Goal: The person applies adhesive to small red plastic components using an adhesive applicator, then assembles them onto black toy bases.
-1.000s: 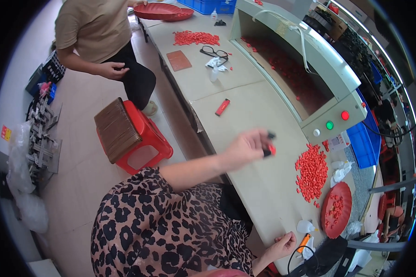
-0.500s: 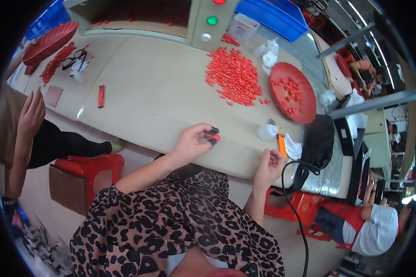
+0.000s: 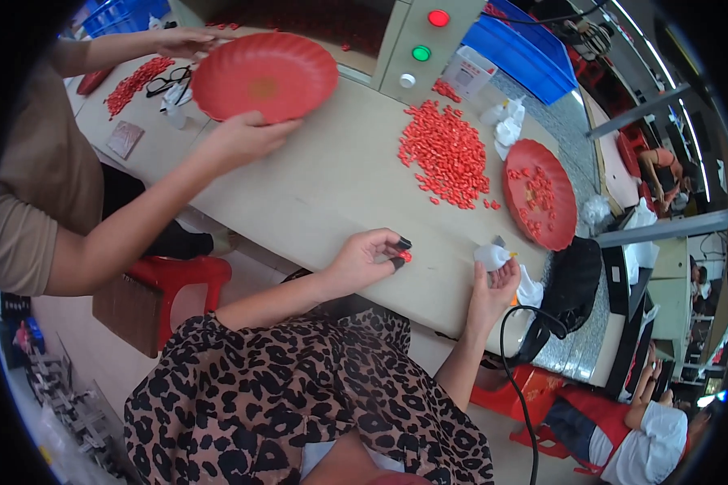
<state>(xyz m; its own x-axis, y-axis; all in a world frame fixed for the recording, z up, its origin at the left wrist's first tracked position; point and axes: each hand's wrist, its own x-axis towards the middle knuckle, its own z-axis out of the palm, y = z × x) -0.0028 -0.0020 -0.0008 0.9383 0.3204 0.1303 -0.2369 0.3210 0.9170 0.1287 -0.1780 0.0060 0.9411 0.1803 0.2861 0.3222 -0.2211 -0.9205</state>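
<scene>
Black covers sit on the thumb and forefinger of my left hand (image 3: pixel 366 260), which pinches a small glossy red piece (image 3: pixel 405 256) over the near part of the table. My right hand (image 3: pixel 496 289) has its thumb and fingertips against a small white bottle (image 3: pixel 488 257) with a yellow tip; the fingers partly wrap its near side. Beyond my hands lies a heap of similar red pieces (image 3: pixel 445 153). To its right, a red scalloped tray (image 3: pixel 565 212) holds more of them.
At the left, a co-worker holds another red scalloped tray (image 3: pixel 299 77) over the table (image 3: pixel 299 182). Past the heap stands a cabinet post with buttons (image 3: pixel 408 56) beside a blue crate (image 3: pixel 534 56). A black cable (image 3: pixel 505 356) hangs by my right forearm; a black bag (image 3: pixel 578 279) lies beyond it.
My right hand has moved forward onto the white bottle. The left still pinches the red piece. The co-worker's tray has swung right, further over the table, and the whole view has shifted.
</scene>
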